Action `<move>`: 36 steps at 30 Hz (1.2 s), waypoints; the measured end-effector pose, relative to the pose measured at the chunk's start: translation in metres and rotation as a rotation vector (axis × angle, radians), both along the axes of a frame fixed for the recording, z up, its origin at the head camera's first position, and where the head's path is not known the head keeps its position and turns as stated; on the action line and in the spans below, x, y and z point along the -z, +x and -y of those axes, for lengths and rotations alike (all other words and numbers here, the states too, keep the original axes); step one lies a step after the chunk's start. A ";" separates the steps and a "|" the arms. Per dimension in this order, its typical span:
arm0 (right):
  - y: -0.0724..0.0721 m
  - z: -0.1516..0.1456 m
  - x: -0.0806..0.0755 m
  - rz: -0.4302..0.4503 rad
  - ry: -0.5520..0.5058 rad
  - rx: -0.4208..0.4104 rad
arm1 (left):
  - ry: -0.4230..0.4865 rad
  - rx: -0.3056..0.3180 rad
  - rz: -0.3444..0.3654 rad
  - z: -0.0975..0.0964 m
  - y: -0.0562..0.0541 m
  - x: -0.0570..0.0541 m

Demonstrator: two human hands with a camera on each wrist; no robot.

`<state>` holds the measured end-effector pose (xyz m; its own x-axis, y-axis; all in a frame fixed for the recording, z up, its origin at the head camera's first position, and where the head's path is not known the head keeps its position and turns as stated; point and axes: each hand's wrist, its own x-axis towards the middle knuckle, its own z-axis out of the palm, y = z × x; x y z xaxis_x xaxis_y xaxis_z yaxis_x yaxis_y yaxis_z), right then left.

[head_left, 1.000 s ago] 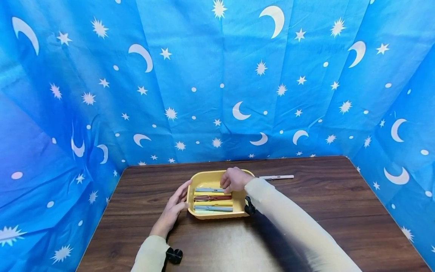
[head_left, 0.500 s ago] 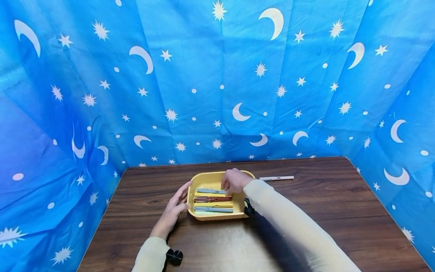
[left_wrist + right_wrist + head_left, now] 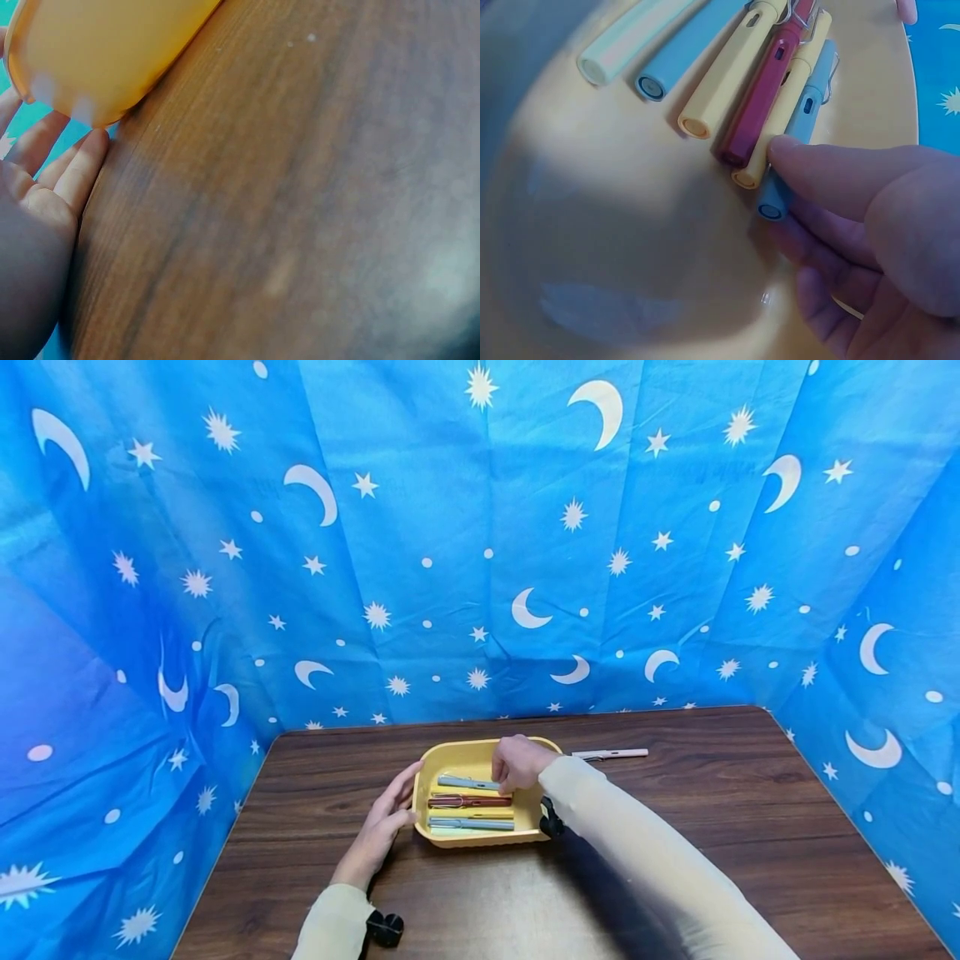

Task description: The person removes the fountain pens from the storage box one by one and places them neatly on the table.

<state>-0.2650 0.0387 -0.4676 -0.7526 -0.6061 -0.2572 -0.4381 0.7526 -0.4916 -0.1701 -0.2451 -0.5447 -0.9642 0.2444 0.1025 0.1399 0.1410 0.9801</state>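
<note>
Your right grip [image 3: 519,762] pinches the far blue pen [image 3: 801,120]; your uncurled left grip [image 3: 382,822] braces the yellow tray [image 3: 480,842]; apparent step: alignment; next move calls for squaring it, then release.

Pens [image 3: 471,802] lie in a tray [image 3: 457,756] left of another pen [image 3: 618,752].

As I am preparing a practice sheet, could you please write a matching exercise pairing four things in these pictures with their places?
1. Slim dark red pen
2. Slim pale pink pen
3. Left hand
4. Right hand

A. Touching the left side of the yellow rounded tray
B. At one end of a slim blue pen
C. Between two slim yellow pens
D. Directly on the brown wood-grain table

Pairs: 1-C, 2-D, 3-A, 4-B
</note>
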 end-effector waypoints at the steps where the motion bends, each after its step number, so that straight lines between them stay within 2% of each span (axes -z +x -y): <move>1: 0.000 -0.001 0.000 -0.003 0.001 -0.006 | 0.001 0.000 0.000 0.000 0.000 0.000; 13: -0.002 -0.016 0.001 -0.042 -0.101 -0.067 | 0.016 0.020 -0.014 0.001 -0.001 0.001; 24: 0.006 -0.024 -0.006 -0.095 -0.171 -0.143 | 0.012 0.005 -0.004 0.001 -0.001 0.003; 36: 0.012 -0.035 -0.010 -0.105 -0.267 -0.151 | 0.018 0.022 -0.036 0.002 -0.003 0.004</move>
